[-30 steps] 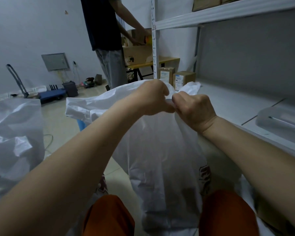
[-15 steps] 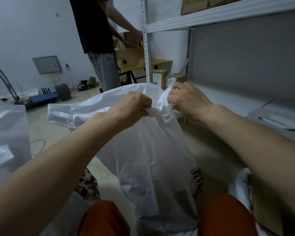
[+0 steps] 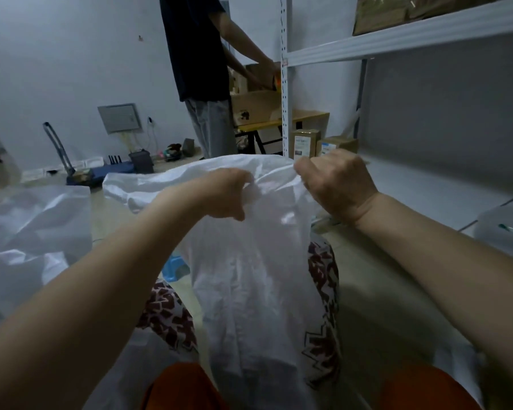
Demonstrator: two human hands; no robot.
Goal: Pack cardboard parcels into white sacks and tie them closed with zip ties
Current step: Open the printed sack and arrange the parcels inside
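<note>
My left hand (image 3: 228,194) and right hand (image 3: 336,184) each clutch rim of white sack (image 3: 249,291), hanging upright between my knees. Risk I see: thin fabric slipping from fingers, mouth collapsing before parcels go in.

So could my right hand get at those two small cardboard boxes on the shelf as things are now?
Probably not right away. The right hand is gripping the white sack, as is the left hand. The cardboard boxes sit just beyond it on the shelf, with nothing between; it would have to let go first.
</note>
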